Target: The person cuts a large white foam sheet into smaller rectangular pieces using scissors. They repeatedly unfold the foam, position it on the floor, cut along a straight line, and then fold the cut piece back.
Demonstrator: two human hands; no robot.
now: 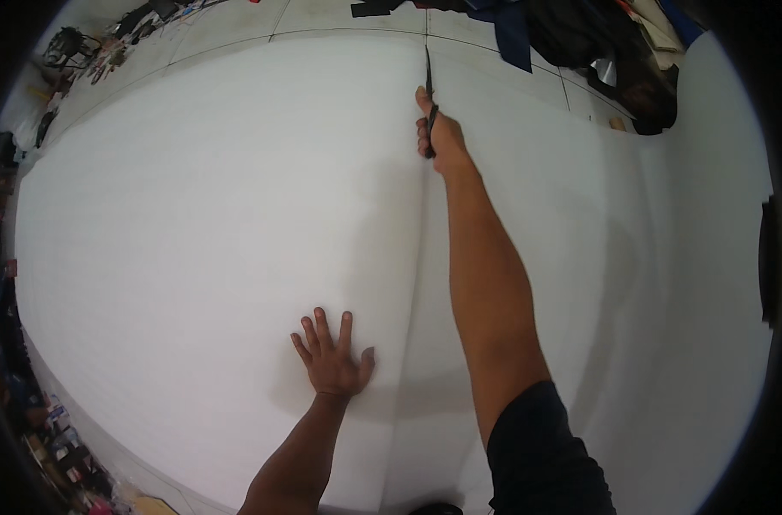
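Observation:
A large white foam sheet fills most of the view, with a long cut line running from the near edge toward the far edge. My left hand lies flat on the sheet with its fingers spread, just left of that line. My right arm is stretched far forward. My right hand grips a dark-handled knife whose blade points away along the cut line, near the sheet's far edge.
Grey floor tiles lie beyond the sheet. Dark cloth and bags are piled at the far right. Cables and small tools lie at the far left. Cluttered small items line the lower left rim.

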